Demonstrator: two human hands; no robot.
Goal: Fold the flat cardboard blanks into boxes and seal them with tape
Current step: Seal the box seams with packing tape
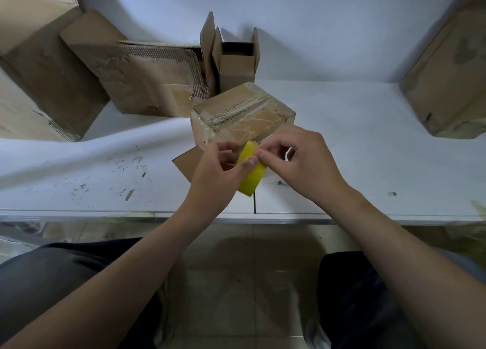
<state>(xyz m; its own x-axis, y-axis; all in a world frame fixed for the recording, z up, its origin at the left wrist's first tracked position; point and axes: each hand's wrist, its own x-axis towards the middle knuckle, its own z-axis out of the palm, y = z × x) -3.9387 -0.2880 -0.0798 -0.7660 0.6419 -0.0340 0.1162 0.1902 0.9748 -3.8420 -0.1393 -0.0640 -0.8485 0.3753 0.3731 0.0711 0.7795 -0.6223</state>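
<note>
Head view | left hand (pixel 218 170) grips yellow tape (pixel 251 175) above table (pixel 368 138) | right hand (pixel 305 162) pinches roll's rim, likely picking the loose end | box (pixel 242 112) just beyond, top already glossy with tape | tip: steady the roll, lift end cleanly, pull straight.

Hands: two, left hand (pixel 218 170) and right hand (pixel 305 162). Tape roll (pixel 251 175): one, yellow. Folded boxes: two counted, one taped box (pixel 242 112) and one open box (pixel 238 67). Loose flaps beside the open one might have been a third; could not tell. Wrapped cardboard bundles: three, namely far-left bundle (pixel 52 78), middle bundle (pixel 142 86) and right bundle (pixel 447 67). Table (pixel 368 151): one.
</note>
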